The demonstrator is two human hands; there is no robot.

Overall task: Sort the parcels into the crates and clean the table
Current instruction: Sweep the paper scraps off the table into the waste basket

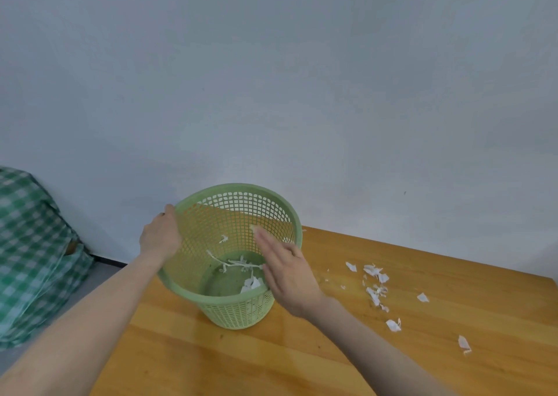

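A green mesh basket [241, 311] was seen standing on the wooden tabletop [241, 362] near its far left corner, tilted so that its mouth was turned toward the camera. The basket's left rim was held by the left hand [160, 237]; the grip appeared to be closed around that rim, though the fingers were largely hidden behind the mesh wall. The right hand [287, 275] was held over the near right part of the basket's mouth, its grip open, with the fingers straight and together and nothing carried in it. White paper scraps [250, 284] were gathered at the bottom of the basket, with a few thin strips lying across the base and one small piece caught on the inner wall. More torn paper bits [376, 287] were scattered on the tabletop to the right of the basket, well apart from it, in a loose line running toward the near right edge. A bundle covered in green checked cloth [33, 253] was seen at the left, beside the tabletop, against a plain grey wall [302, 78].
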